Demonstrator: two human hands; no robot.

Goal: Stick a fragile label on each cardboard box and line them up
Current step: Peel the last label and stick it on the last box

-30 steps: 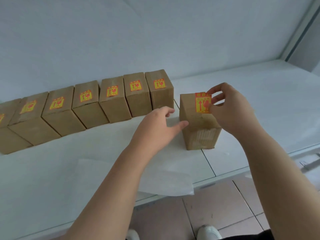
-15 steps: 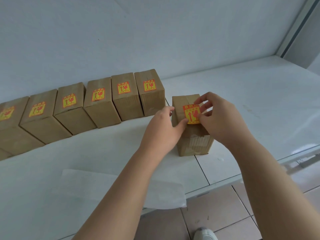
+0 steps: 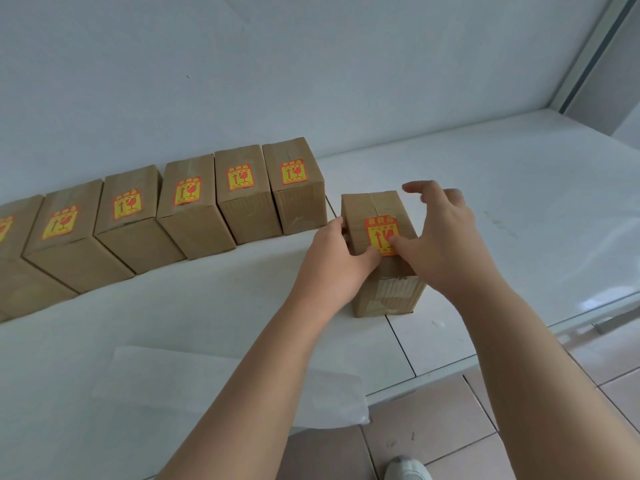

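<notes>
Every label here is the same kind: a yellow sticker printed in red, with an upward arrow beside a cracked wine glass, the fragile sign. A red band of small characters runs along the top and another line along the bottom, both too small to read.

One such label [image 3: 378, 230] lies on top of the loose box [image 3: 372, 207], its lower right part hidden under the thumb of the right hand [image 3: 446, 244]. The row of boxes [image 3: 194, 230] carries five more on its tops, the rightmost label [image 3: 293, 171] being the clearest. A sixth, the cut-off label [image 3: 3, 228], shows at the left edge. A pale patch [image 3: 398, 289] on the loose box's front is illegible.
</notes>
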